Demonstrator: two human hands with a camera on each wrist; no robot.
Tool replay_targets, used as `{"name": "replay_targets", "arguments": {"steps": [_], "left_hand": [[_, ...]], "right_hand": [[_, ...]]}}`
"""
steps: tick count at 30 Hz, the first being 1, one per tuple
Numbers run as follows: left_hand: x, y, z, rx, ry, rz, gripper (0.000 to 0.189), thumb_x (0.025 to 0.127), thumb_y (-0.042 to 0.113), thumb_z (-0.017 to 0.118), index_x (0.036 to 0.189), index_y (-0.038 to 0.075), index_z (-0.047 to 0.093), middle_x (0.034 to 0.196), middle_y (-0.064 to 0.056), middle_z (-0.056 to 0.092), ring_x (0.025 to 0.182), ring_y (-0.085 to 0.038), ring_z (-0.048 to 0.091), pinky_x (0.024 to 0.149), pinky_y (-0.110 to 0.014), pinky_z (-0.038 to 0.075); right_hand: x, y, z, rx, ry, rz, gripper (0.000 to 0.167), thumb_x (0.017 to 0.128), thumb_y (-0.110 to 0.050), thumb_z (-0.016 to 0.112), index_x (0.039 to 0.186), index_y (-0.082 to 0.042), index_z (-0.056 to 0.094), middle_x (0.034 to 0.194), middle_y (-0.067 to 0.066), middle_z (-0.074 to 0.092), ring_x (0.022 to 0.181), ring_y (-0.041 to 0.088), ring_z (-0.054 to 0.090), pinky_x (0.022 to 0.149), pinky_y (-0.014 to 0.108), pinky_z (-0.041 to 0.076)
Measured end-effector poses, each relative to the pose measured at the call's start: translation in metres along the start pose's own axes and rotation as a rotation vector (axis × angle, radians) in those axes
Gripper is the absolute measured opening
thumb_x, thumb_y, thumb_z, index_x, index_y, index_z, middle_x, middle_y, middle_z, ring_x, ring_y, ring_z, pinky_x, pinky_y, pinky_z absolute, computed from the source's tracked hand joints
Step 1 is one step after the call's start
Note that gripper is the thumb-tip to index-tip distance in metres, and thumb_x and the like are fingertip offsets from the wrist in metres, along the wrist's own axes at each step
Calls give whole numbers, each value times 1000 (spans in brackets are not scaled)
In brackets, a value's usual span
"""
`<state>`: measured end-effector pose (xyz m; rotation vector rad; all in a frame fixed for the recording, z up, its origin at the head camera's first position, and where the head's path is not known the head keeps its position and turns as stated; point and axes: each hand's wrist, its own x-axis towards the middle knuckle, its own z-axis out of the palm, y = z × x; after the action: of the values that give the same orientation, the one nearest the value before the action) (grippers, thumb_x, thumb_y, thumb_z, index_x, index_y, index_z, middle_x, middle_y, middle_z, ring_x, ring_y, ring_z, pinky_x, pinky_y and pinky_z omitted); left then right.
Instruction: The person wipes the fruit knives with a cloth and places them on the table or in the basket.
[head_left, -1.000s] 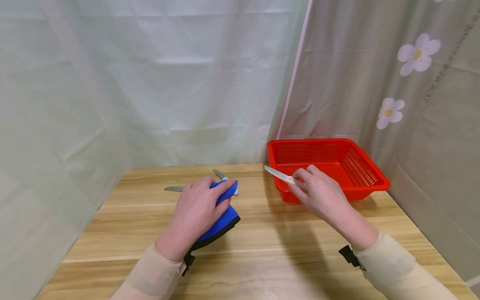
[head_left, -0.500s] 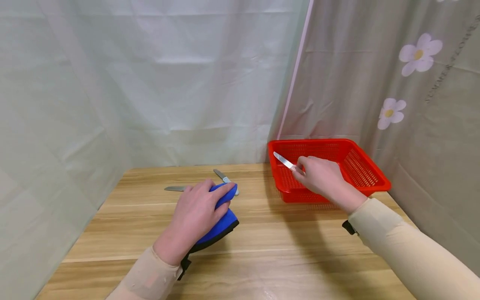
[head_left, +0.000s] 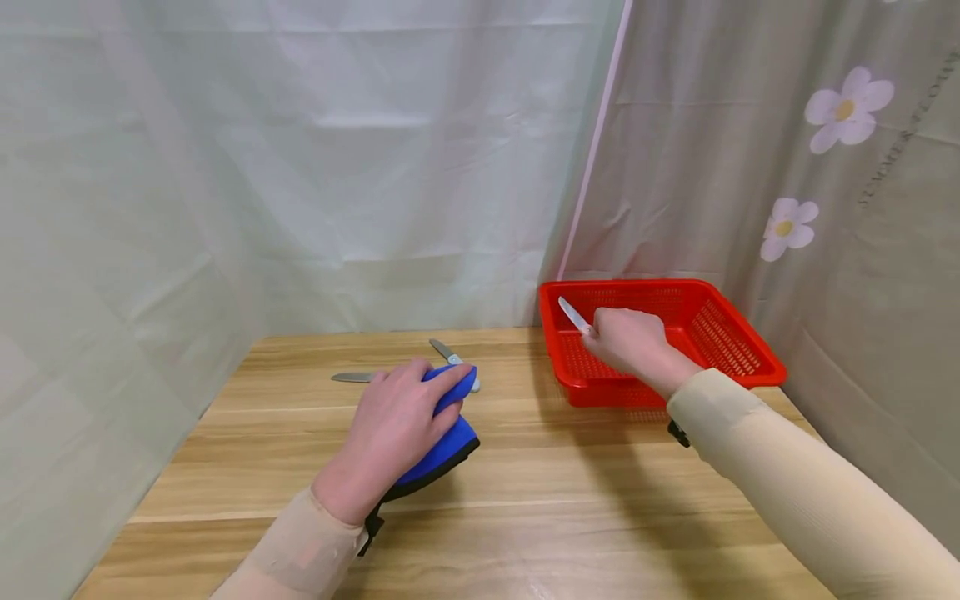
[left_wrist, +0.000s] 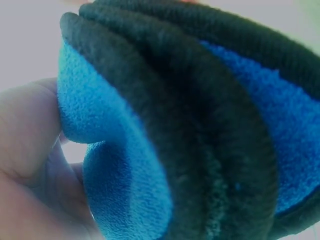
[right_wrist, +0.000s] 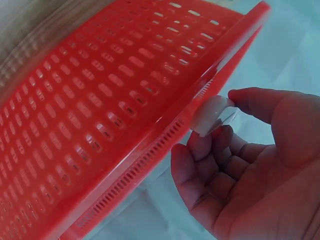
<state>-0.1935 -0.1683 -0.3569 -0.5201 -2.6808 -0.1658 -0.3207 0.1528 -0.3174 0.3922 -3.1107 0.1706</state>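
In the head view my left hand (head_left: 390,429) grips a folded blue cloth (head_left: 444,450) with black edging, low over the table. The left wrist view is mostly filled by this cloth (left_wrist: 125,185), its folds beside my fingers. My right hand (head_left: 632,340) holds a knife (head_left: 573,315) above the red basket, blade pointing up and left. Seen from the right wrist, the knife's pale handle (right_wrist: 212,116) is pinched between thumb and fingers beside the basket's rim. Another knife (head_left: 444,350) lies behind the cloth, partly covered. A further blade (head_left: 351,377) shows left of my left hand, its handle hidden.
The red perforated basket (head_left: 570,393) stands at the back right of the wooden table (head_left: 525,517). Pale curtains (head_left: 390,167) hang close behind the table and along both sides; the right one bears printed flowers (head_left: 787,227).
My right hand has carried the knife from the basket's near left edge forward over its inside, and the blade has turned more upright. My left hand and the cloth have hardly moved.
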Motion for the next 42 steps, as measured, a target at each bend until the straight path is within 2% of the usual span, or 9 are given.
{"name": "replay_targets", "arguments": {"steps": [12,19,23,26,32,37,42], "left_hand": [[-7,1,3,16,15,20,48,101,32,81,148,29,74,96,-5,65,83,-20,57,73,-44,48],[-12,1,5,11,17,34,46,100,30,81,146,29,75,99,-5,67,82,-19,59,71,-42,47],[-15,1,5,15,13,31,46,100,30,81,145,29,75,100,-5,67,83,-19,59,71,-41,46],[-17,0,5,16,4,28,46,100,31,81,145,29,75,100,-4,67,85,-19,60,73,-43,47],[-19,1,8,2,7,37,44,99,30,82,143,28,77,100,-5,68,85,-19,61,78,-47,52],[-20,2,9,3,24,48,43,98,29,83,141,27,78,94,-3,66,79,-18,58,74,-45,50],[-20,4,9,-2,13,48,44,99,29,82,142,28,77,95,-4,67,80,-19,59,74,-44,49]], "right_hand": [[21,2,10,-26,-179,90,37,108,-37,65,85,-8,67,66,6,58,61,20,52,61,37,49],[27,0,16,-61,-206,107,31,104,-29,65,81,-8,68,65,6,61,64,22,58,70,42,52],[29,-2,18,-67,-275,113,28,102,-26,64,80,-9,68,66,5,61,69,21,60,78,43,52],[31,-3,22,-59,-315,116,21,99,-24,68,83,-10,69,71,5,64,76,22,63,84,45,53],[34,-2,34,-54,-314,119,15,96,-24,75,90,-10,73,80,6,69,85,26,66,91,47,54],[37,-3,42,-70,-310,98,14,96,-24,72,91,-11,74,85,5,70,89,26,66,92,49,53],[40,-2,45,-76,-323,76,15,98,-24,70,90,-12,74,85,4,71,89,25,66,93,49,53]]}}
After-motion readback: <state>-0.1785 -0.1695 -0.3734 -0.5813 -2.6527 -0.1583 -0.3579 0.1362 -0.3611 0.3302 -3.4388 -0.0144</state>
